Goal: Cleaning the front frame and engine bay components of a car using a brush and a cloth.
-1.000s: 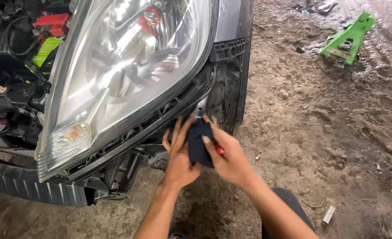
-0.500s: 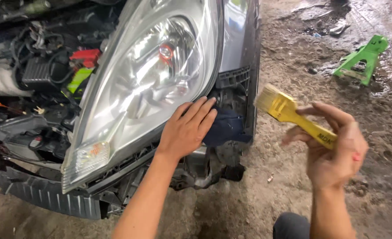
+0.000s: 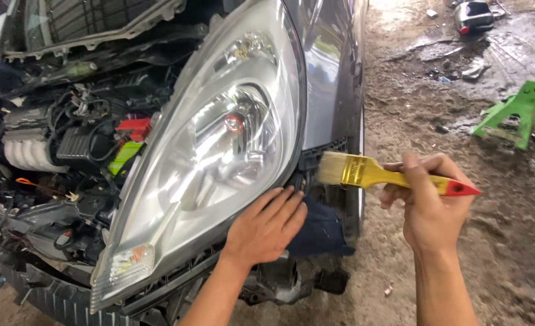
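Observation:
A large clear car headlight [image 3: 213, 163] fills the middle of the view, fitted in a car front with the bumper off. My left hand [image 3: 266, 228] lies flat with fingers spread against the lower right edge of the headlight, above a dark blue cloth [image 3: 322, 232] tucked under it. My right hand [image 3: 427, 205] grips the yellow handle of a flat paintbrush [image 3: 364, 172] with a red tip. Its pale bristles touch the black grille piece [image 3: 325, 154] just right of the headlight.
The open engine bay [image 3: 68, 151] with hoses, a red cap and a green part lies to the left. A green jack stand [image 3: 512, 115] stands on the wet dirt ground [image 3: 461, 271] at the right. Dark debris lies at the far top right.
My right hand has brought the brush leftward until its bristles reach the grille by the headlight. The left hand stays on the headlight edge. The view has tilted up.

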